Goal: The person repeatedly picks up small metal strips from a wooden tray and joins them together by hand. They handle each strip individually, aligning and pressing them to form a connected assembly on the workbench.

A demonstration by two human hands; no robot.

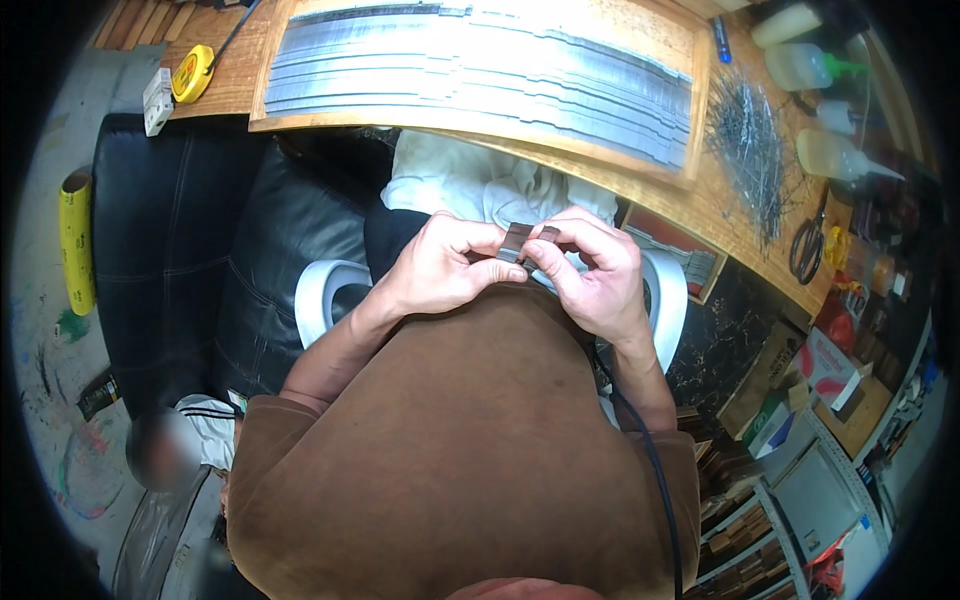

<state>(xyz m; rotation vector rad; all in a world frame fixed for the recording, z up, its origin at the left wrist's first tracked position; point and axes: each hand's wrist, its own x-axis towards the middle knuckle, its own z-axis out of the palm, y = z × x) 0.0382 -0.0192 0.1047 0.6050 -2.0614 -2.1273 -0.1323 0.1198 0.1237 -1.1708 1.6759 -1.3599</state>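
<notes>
In front of my chest, my left hand (452, 262) pinches a small dark brown wooden block (514, 243) between thumb and fingers. Close against it, my right hand (598, 265) grips a second small dark piece (548, 234), which looks like wood too. The two pieces meet or nearly meet; whether they are joined I cannot tell, as my fingertips cover part of them. Beyond my hands, a white cloth (470, 175) hangs at the table's front edge.
A wooden tray (695, 110) of grey metal strips lies on the table. Right of it are a heap of thin wires (750, 150), scissors (807, 245) and squeeze bottles (800, 68). A yellow tape measure (192, 74) sits at left, above a black leather sofa (175, 230). Another person (205, 430) is lower left.
</notes>
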